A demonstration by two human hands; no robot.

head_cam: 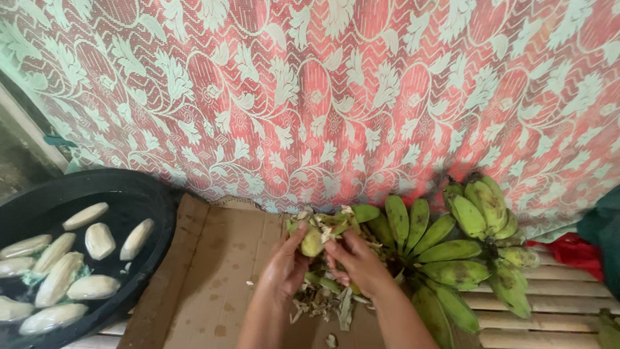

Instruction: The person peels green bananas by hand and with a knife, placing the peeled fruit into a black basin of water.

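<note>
Both hands meet low in the middle of the scene, over a flattened sheet of cardboard (213,271). The left hand (284,268) is clenched around a partly peeled green banana (312,242), thumb up against its side, while the right hand (358,262) pinches at the skin near the top of the same fruit, fingers curled in on the peel. It looks to me like the stripping step is in hand: pale flesh shows where skin is already off, and green skin is left on the rest. Finishing it would seem to call for a firm hold from the left hand while the right pulls the remaining strips down and away.

Under and just near the hands lies a heap of peel scraps (323,300), touching the wrists' shadow. Just right of the hands sits a bunch of unpeeled green bananas (445,252), some with dark blotches, resting on a slatted wooden surface (555,304). Well apart on the left, a black basin (145,200) holds water with about 10 peeled pale bananas (100,240) floating in it. A red and white lace curtain (336,97) hangs across the far side. The scrap heap crowds the space right under the hands; the stretch of cardboard toward the basin has only a few crumbs.
</note>
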